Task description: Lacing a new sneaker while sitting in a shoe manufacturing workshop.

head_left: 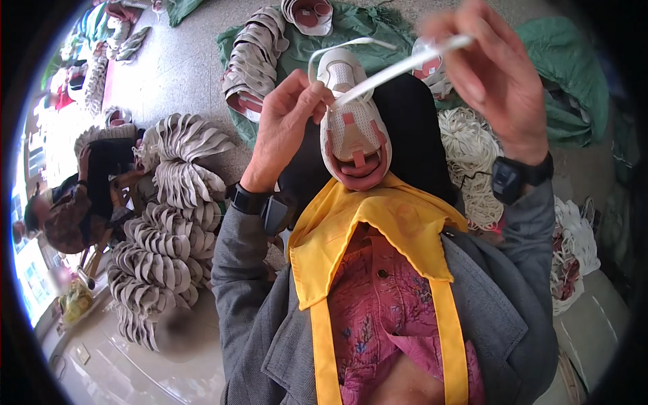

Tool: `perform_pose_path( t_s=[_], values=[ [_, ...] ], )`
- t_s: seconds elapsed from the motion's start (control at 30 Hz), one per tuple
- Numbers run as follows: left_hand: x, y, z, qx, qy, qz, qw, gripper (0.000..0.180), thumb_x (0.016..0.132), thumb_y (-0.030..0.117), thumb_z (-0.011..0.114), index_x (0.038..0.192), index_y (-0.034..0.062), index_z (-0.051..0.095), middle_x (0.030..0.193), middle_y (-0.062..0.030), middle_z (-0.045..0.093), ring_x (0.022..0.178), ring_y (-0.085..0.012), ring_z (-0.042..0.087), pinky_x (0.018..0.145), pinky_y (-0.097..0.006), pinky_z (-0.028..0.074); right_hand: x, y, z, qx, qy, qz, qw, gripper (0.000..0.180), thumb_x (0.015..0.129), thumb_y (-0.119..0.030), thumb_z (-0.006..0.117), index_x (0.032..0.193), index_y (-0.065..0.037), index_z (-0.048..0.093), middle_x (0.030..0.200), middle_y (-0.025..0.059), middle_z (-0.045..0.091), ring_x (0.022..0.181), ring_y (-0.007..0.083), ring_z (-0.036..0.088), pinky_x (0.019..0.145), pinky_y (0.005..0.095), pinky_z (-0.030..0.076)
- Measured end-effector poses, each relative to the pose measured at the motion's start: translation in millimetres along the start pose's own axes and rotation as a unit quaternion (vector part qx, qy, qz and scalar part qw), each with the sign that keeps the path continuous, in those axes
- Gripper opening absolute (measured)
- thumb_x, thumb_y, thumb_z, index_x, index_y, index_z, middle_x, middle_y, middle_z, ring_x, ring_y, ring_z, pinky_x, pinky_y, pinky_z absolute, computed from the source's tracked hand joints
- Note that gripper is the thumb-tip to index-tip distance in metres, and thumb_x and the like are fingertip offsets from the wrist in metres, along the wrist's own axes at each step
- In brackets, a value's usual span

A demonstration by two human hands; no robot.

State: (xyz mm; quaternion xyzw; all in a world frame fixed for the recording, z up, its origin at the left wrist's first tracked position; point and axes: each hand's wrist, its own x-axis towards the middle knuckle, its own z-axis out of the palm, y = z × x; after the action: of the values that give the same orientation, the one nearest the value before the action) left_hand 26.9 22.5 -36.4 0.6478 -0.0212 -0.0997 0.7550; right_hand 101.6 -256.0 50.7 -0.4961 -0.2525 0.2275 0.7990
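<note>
Overhead, right hand [496, 74] pulls lace [398, 66]; left hand [287, 128] steadies shoe [351, 135].

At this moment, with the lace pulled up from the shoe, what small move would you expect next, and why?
Probably the right hand keeps drawing the white lace up and away until the slack loop near the toe closes. The left hand pinches the shoe at its upper, where the lace comes out, and the lace runs taut to the right fingers while a loose loop arcs above the shoe.
</note>
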Motion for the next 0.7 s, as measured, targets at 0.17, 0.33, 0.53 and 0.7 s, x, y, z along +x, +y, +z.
perform_pose_path(
  t_s=[0.17, 0.33, 0.53, 0.7],
  values=[
    [-24.0, 0.5, -9.9, 0.001, 0.079, -0.07, 0.994, 0.025, 0.11, 0.024, 0.05, 0.093, 0.0066, 0.057, 0.081, 0.0013, 0.055, 0.068, -0.0058, 0.045, 0.061, -0.021, 0.036, -65.3, 8.4, -68.2, -0.145, 0.189, 0.179, 0.955, 0.019, 0.108, -0.019, 0.047, 0.092, -0.009, 0.05, 0.067, -0.0045, 0.043, 0.05, 0.0029, 0.036, 0.044, 0.0187, 0.027],
    [-61.6, 41.5, -79.9, 0.073, 0.318, -0.113, 0.939, 0.024, 0.104, 0.016, 0.051, 0.08, 0.0124, 0.053, 0.069, 0.0051, 0.045, 0.058, -0.0047, 0.036, 0.054, -0.022, 0.029, -195.5, -2.1, -212.6, 0.046, 0.283, 0.141, 0.948, 0.021, 0.108, -0.017, 0.048, 0.087, -0.012, 0.046, 0.068, -0.0061, 0.039, 0.049, 0.0025, 0.029, 0.041, 0.0196, 0.022],
    [-104.6, 46.4, -137.5, 0.193, 0.22, -0.191, 0.937, 0.031, 0.106, 0.027, 0.057, 0.084, 0.006, 0.062, 0.072, -0.0006, 0.058, 0.061, -0.0052, 0.044, 0.053, -0.022, 0.034, -245.8, -4.2, -246.5, -0.126, 0.439, 0.209, 0.865, 0.017, 0.106, -0.022, 0.057, 0.094, -0.01, 0.056, 0.073, -0.0046, 0.05, 0.053, 0.0016, 0.039, 0.044, 0.0188, 0.028],
    [-60.3, 18.2, -75.1, 0.444, 0.179, -0.028, 0.877, 0.02, 0.093, 0.016, 0.074, 0.097, 0.0008, 0.062, 0.085, -0.0046, 0.065, 0.073, -0.0091, 0.06, 0.061, -0.023, 0.047, -142.3, 46.0, -143.9, -0.35, 0.233, 0.271, 0.866, 0.021, 0.104, -0.02, 0.058, 0.115, -0.004, 0.068, 0.102, 0.0027, 0.073, 0.062, 0.0025, 0.053, 0.053, 0.0188, 0.042]
  ],
)
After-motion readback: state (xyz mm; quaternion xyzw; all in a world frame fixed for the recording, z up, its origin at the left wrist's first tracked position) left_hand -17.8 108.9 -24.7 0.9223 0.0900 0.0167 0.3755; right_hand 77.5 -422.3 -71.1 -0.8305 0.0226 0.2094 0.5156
